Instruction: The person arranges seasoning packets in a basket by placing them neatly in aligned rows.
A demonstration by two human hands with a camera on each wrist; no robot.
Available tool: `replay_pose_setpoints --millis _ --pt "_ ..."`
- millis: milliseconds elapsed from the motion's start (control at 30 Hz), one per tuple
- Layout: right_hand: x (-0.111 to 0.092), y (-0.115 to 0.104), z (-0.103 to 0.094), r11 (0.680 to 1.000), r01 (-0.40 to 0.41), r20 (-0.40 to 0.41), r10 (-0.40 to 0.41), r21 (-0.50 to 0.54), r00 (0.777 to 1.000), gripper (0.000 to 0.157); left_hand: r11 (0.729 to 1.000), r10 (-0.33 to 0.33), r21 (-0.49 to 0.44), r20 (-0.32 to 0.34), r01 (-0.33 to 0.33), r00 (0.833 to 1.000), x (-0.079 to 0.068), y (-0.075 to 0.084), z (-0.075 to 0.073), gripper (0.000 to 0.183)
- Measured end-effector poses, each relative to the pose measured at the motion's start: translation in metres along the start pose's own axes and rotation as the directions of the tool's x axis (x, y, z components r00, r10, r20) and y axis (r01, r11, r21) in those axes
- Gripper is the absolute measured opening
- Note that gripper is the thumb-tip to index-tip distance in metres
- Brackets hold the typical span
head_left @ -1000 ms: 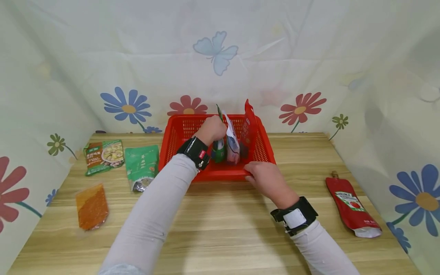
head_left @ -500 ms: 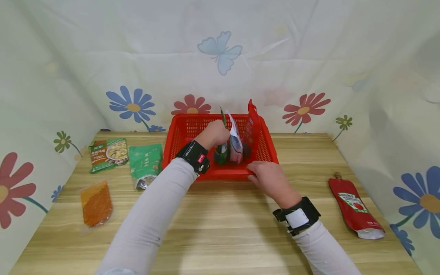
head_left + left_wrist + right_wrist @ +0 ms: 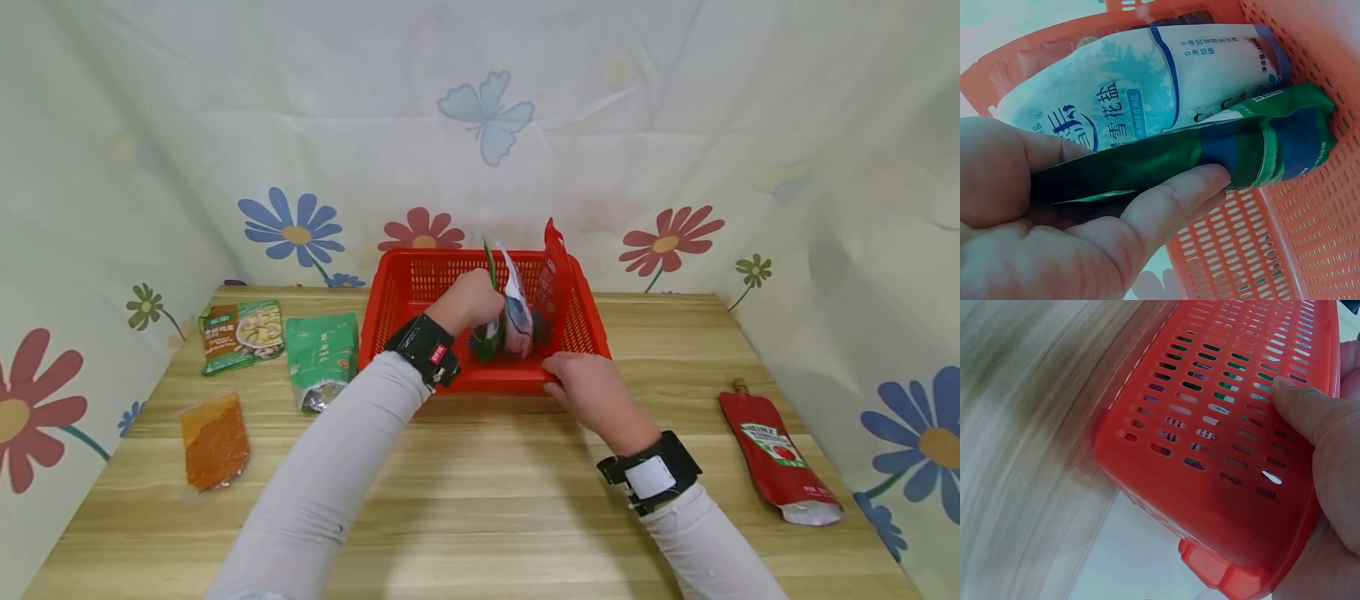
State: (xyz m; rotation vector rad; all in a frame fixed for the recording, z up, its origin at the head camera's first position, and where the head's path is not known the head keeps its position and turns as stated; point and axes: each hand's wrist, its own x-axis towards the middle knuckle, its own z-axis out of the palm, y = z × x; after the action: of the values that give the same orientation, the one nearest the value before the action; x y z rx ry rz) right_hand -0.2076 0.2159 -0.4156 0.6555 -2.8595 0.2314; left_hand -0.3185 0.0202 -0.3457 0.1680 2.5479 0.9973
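Observation:
My left hand (image 3: 476, 298) is inside the red plastic basket (image 3: 465, 383), pinching a slim green packet (image 3: 1279, 147) between thumb and fingers. That packet stands on edge; the left wrist view shows blue patches on it, but not its kind. Right beside it leans a white and blue bag of salt (image 3: 1141, 106). A tall red bag (image 3: 553, 279) stands farther right in the basket. My right hand (image 3: 596, 396) grips the basket's front rim near the right corner. In the right wrist view its thumb (image 3: 1300, 403) presses against the slotted outer wall.
Left of the basket lie a green and brown food packet (image 3: 242, 336), a green pouch (image 3: 324, 358) and a clear packet of orange contents (image 3: 216, 442). A red Heinz ketchup pouch (image 3: 778, 454) lies at the right. Printed curtains bound the wooden table (image 3: 480, 500).
The head view has turned slightly left, so everything appears shifted right. My left hand still holds the green packet in the basket, and my right hand stays on the rim.

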Motion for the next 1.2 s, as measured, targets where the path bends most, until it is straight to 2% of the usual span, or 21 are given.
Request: replay_pose_setpoints --millis 533,767,933,1067,1200 --pt "0.001 -0.001 0.000 1.000 -0.005 0.001 0.005 0.009 1.000 0.028 1.000 -0.004 0.011 0.020 0.004 1.000 -0.008 -0.005 -0.001 0.024" --pt "-0.002 0.000 0.002 1.000 -0.005 0.007 0.005 0.000 1.000 0.028 0.991 0.081 0.110 -0.032 -0.077 0.996 -0.020 -0.014 -0.003 0.037" --pt "-0.002 0.000 0.004 1.000 0.004 -0.011 -0.004 0.000 1.000 0.026 0.985 0.084 0.157 -0.085 -0.070 0.993 -0.035 -0.022 -0.016 0.049" --pt "-0.002 -0.001 0.003 1.000 0.005 -0.021 -0.005 0.006 1.000 0.024 0.984 0.110 0.160 -0.169 -0.083 0.979 -0.052 -0.028 -0.033 0.057" --pt "-0.001 -0.001 0.003 1.000 0.007 -0.020 -0.007 0.005 1.000 0.024 0.985 0.173 0.069 -0.301 -0.159 0.938 -0.073 -0.043 -0.046 0.047"
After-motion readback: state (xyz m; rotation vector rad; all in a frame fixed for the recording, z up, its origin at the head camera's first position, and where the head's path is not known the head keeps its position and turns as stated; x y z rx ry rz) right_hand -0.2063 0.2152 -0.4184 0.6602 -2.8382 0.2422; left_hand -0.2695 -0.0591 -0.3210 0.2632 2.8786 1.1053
